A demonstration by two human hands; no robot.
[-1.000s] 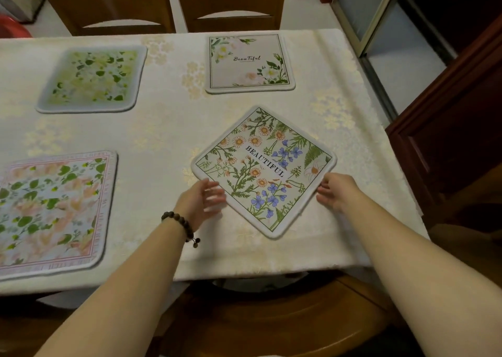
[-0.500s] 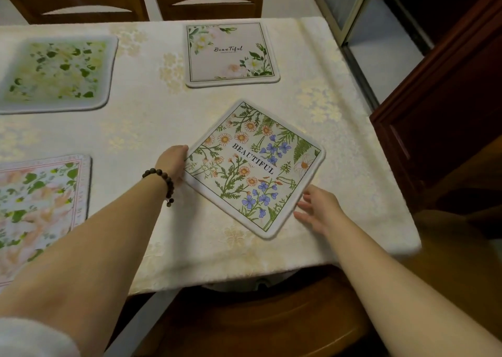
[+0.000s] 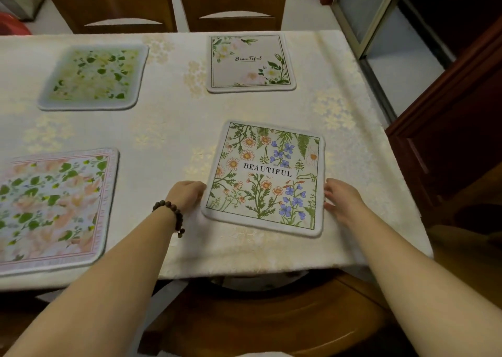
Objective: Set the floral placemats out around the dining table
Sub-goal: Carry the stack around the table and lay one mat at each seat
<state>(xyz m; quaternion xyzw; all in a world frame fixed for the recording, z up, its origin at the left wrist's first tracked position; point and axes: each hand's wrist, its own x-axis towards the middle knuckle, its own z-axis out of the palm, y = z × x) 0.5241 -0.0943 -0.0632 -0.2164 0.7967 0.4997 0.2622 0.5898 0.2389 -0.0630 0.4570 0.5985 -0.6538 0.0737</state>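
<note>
We find the left hand (image 3: 187,195) and the right hand (image 3: 343,199) set well apart, one at each side of the wildflower placemat (image 3: 266,177). It lies flat on the tablecloth (image 3: 168,128) at the near right place of the table, just beyond the near chair (image 3: 258,316). We judge this bracketing is for squaring: with a hand against each side edge, low down near the corners, the mat can be nudged or swivelled until it runs true with the table's edge. The right hand's fingers are loosely spread and fairly straight, tips touching the mat's right border and clasping nothing. The left hand's fingers curl in against the left border (its back hides whether they pinch the edge or only press it, so we cannot tell). The mat sits a little askew, its near edge sloping down to the right, so we reckon some straightening remains. It is square with rounded corners and a pale border, printed with orange-centred daisies, blue blossoms and green ferns, and BEAUTIFUL across the middle reads upright to us. A pink leafy mat (image 3: 54,207) lies near left, a green mat (image 3: 93,76) far left and a pale rose mat (image 3: 251,61) far right, the far pair before two far chairs (image 3: 233,6).
</note>
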